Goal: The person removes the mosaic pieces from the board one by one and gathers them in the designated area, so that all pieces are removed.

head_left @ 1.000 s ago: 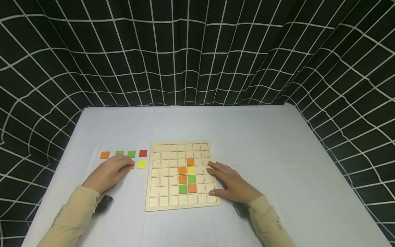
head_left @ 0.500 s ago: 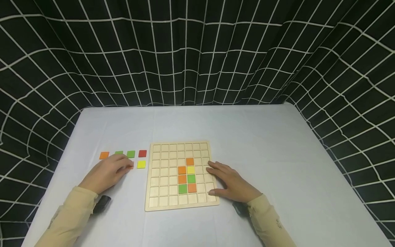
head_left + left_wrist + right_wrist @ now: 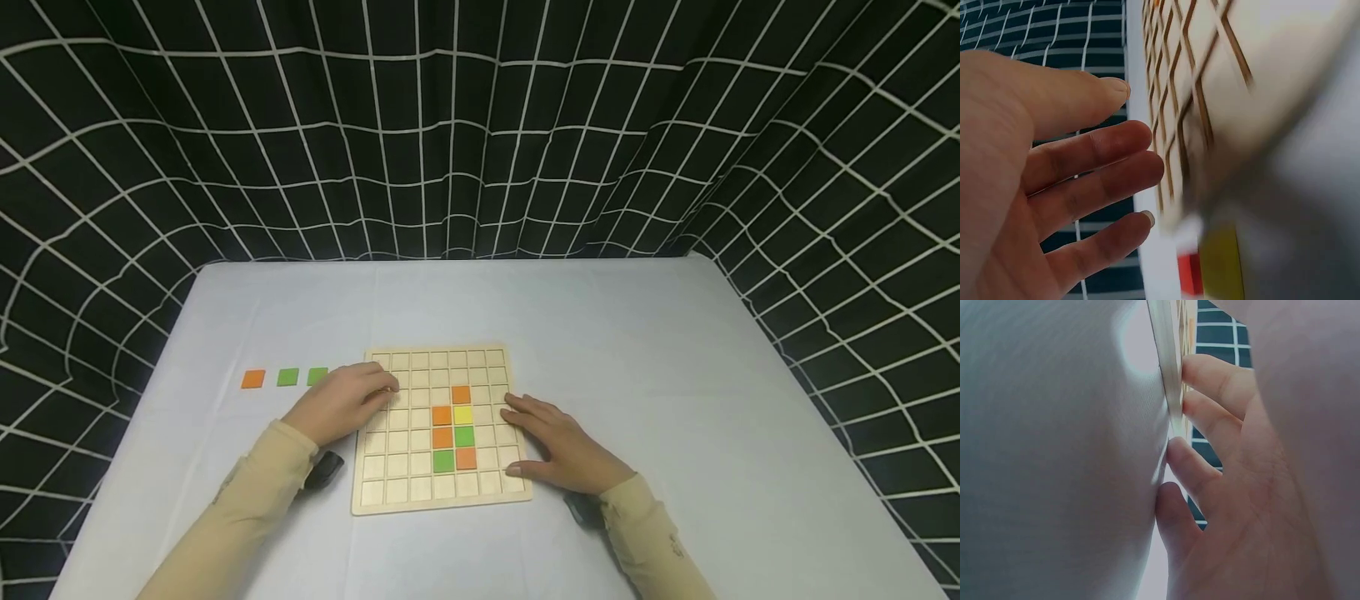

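- Left hand [image 3: 345, 404] is over the left edge of the board [image 3: 442, 507], shifted right from its spot at the loose tiles [image 3: 253, 379] in the earlier frame.
- Seven seated tiles [image 3: 464, 436] match the earlier frame; I judge the work to be between picking and placing.
- Left hand's fingers are gently bent in the wrist view. I cannot tell whether a tile is pinched behind the thumb.
- Right hand [image 3: 566, 446] rests at the board's right edge, fingers spread, gripping nothing I can see; probably a steadying touch.
- Board lies flat mid-bench [image 3: 675, 358], nearly square, no clear long axis; near edge skews slightly, its right end farther from the person.
- Seated tiles fill two adjoining columns, long axis near-to-far, the right column reaching one cell farther.
- Red tile [image 3: 1189, 274] and yellow tile [image 3: 1222, 265] lie beside the board, hidden from my head view.
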Motion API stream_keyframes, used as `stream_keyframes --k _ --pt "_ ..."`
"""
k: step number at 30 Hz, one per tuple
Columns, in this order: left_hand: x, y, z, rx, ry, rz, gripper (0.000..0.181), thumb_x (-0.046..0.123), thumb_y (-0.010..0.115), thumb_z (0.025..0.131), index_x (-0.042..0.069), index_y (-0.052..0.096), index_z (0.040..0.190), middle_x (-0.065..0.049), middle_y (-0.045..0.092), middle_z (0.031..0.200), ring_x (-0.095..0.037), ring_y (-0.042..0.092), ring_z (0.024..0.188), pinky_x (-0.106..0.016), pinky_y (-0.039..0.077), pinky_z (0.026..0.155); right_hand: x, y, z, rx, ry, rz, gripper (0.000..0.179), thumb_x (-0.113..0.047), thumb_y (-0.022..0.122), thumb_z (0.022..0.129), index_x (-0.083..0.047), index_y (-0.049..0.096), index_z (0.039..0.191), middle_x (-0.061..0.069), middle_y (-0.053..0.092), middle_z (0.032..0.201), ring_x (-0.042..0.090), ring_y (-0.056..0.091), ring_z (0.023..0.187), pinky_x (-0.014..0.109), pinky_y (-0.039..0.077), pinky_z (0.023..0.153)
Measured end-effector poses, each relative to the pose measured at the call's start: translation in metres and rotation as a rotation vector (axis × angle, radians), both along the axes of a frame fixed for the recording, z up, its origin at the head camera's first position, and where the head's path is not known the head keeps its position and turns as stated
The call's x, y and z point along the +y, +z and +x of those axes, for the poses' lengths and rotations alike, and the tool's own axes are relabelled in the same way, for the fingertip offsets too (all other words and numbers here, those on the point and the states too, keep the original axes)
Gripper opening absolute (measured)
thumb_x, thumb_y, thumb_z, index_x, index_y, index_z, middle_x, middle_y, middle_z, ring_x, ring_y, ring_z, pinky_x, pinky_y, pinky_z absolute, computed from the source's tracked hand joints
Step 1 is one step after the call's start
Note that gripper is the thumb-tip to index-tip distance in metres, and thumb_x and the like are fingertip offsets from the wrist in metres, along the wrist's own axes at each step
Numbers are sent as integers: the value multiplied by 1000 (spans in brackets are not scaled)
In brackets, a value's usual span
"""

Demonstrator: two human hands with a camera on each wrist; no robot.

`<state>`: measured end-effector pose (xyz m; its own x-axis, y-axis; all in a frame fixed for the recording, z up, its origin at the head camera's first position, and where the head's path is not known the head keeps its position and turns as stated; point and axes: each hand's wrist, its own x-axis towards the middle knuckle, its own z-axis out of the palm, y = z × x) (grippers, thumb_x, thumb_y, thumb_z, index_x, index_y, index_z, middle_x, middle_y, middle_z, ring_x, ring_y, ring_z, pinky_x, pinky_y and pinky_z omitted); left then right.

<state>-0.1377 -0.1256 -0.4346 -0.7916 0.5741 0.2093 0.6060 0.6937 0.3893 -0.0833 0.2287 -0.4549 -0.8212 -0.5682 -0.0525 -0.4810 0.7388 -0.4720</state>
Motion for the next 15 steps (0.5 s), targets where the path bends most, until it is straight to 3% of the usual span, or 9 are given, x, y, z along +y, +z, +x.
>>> stream_keyframes --k 7,15 --pt "46 0 -15 -9 -94 -2 12 15 63 91 16 70 100 4 65 98 -15 62 94 -33 51 87 -3 1 0 1 14 -16 76 -56 66 83 -19 42 145 -4 29 156 25 27 143 52 30 111" --pt "84 -2 -18 -49 -184 -9 13 16 66 90 14 71 101 3 66 99 -14 61 91 -32 51 84 0 2 1 -5 9 0 76 -58 63 84 -19 41 145 -4 27 156 25 27 143 51 29 112"
